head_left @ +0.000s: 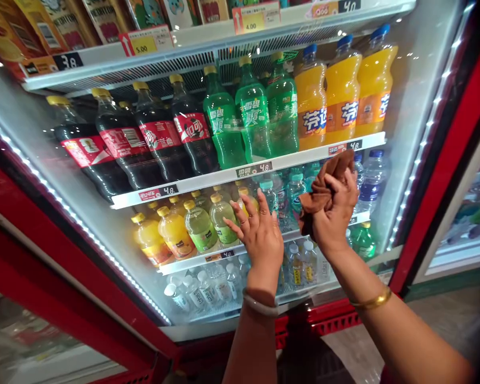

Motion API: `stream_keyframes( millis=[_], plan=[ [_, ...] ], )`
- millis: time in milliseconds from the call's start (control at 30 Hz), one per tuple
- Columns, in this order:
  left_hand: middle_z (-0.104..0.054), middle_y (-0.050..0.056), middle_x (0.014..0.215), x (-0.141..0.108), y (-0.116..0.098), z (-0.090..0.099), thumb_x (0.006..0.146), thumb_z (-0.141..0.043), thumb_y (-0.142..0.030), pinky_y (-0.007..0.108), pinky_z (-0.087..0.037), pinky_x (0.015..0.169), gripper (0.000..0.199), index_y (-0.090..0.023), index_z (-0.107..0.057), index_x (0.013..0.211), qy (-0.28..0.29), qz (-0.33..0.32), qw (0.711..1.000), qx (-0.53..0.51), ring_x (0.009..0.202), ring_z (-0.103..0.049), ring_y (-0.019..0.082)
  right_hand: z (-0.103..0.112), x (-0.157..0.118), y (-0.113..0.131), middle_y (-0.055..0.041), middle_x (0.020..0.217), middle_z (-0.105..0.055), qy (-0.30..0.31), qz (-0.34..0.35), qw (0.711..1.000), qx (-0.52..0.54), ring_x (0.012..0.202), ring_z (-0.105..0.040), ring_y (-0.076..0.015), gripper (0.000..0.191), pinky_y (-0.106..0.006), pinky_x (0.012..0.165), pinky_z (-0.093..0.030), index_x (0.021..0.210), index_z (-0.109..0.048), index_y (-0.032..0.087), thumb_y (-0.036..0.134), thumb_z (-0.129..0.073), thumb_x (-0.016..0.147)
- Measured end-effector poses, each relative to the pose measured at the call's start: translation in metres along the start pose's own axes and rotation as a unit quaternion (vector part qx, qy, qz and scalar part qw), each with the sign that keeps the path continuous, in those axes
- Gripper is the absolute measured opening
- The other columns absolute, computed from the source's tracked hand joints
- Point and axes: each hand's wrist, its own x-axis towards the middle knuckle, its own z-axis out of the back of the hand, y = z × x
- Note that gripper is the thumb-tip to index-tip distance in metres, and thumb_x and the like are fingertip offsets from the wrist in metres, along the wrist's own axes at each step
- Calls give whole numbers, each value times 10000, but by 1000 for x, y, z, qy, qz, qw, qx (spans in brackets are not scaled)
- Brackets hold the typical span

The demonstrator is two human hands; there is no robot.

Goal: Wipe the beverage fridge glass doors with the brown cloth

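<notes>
A brown cloth (324, 189) is bunched in my right hand (338, 213), whose fingers are closed round it, in front of the lower shelves at the right. To its left, my left hand (260, 232) is raised with fingers spread and nothing in it. Behind that hand, small bottles with a yellow drink (175, 229) and a green drink (200, 226) stand on a lower shelf. Above both hands, the shelf edge (208, 181) carries dark cola bottles (156, 133), green bottles (254, 114) and orange bottles (342, 96).
Cartons (66, 24) line the top shelf, behind price tags. Clear water bottles (208, 288) are on the bottom shelf. Red door frames (436, 165) with light strips border the lit cooler on both sides. Another cooler (470, 213) is at the right.
</notes>
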Motion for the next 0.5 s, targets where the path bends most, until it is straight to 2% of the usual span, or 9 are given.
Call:
stream_keyframes(
  millis=[67,167,233,267,333,400,467,500],
  plan=[
    [9,66,1739,0,-1,3,1041,-491,-270,720,81,1235,687,-295,-197,1661,4,-3,1000,-4,1580,168,326,-4,2,16,-159,1647,-374,16,-21,1000,-15,1596,-224,-388,497,-687,1271,-215,1448,-541,246,288,-616,958],
    [65,64,1736,-1,-3,8,1010,-511,-183,743,71,1229,741,-329,-188,1660,11,-10,1000,-15,1580,162,346,-8,-12,37,-62,1640,-412,101,74,992,-1,1610,-215,-324,465,-650,1296,-203,1430,-551,325,238,-567,974],
    [102,38,1734,-1,-6,10,972,-536,-115,763,55,1221,795,-393,-216,1645,14,-16,999,-26,1582,144,371,-7,-25,32,-30,1604,-464,136,138,981,15,1587,-285,-301,459,-631,1297,-222,1410,-566,359,234,-570,969],
    [105,27,1736,-2,-8,10,965,-544,-107,773,44,1218,796,-419,-246,1633,14,-18,999,-32,1583,129,384,-5,-29,24,-35,1592,-475,134,144,980,18,1571,-320,-304,459,-641,1293,-219,1408,-569,360,238,-575,965],
    [69,20,1746,-4,-12,8,977,-551,-135,780,20,1217,742,-437,-310,1611,16,-16,999,-44,1591,80,400,2,-29,-1,-74,1598,-450,85,93,992,10,1556,-339,-331,484,-685,1274,-209,1432,-553,335,276,-604,953],
    [16,28,1754,-6,-15,4,997,-549,-181,781,6,1214,679,-441,-355,1594,22,-18,998,-53,1598,26,405,8,-18,-23,-122,1624,-391,18,0,1000,-5,1562,-307,-359,555,-714,1254,-219,1474,-518,296,337,-649,936],
    [-4,32,1754,-9,-16,0,1000,-552,-192,782,8,1209,670,-456,-363,1586,30,-25,998,-56,1599,-6,408,11,-3,-30,-154,1642,-350,-15,-57,998,-20,1574,-266,-374,606,-724,1243,-237,1498,-495,266,367,-669,927],
    [-1,30,1754,-10,-16,-2,997,-556,-191,782,11,1207,677,-465,-360,1584,31,-30,997,-56,1599,-12,411,11,2,-28,-156,1652,-334,-8,-56,998,-27,1583,-242,-376,597,-729,1243,-232,1502,-490,264,357,-655,936]
  ],
)
